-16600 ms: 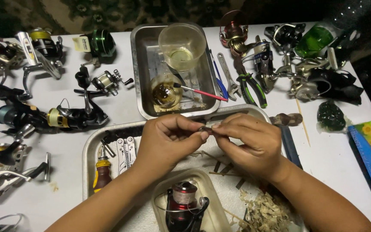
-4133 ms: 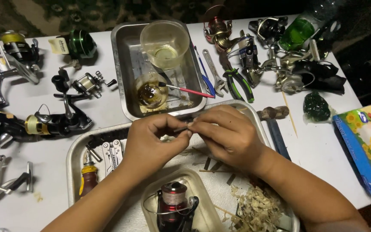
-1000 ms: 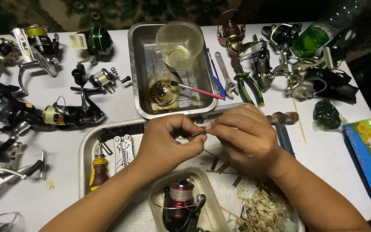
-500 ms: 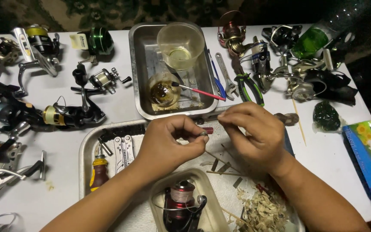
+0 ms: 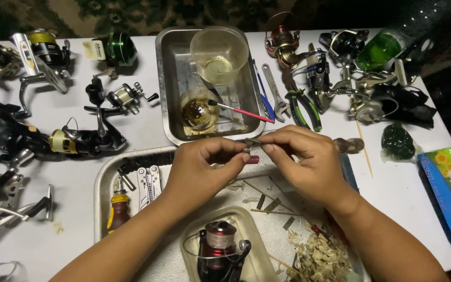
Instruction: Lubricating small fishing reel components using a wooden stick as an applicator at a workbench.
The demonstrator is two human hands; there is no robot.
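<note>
At frame centre, left hand (image 5: 202,169) and right hand (image 5: 304,159) meet fingertip to fingertip, both pinched closed on a small metal part (image 5: 250,142) above the tray (image 5: 103,177).

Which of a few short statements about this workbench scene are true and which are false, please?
1. Both hands pinch a small slim part together. True: left hand and right hand meet on the small part.
2. The clear cup stands in the upper metal tray. True.
3. The green-handled pliers lie inside that tray. False: they lie on the table, right of it.
4. The red spinning reel is in the left hand. False: it rests in a pale dish below the hands.
</note>
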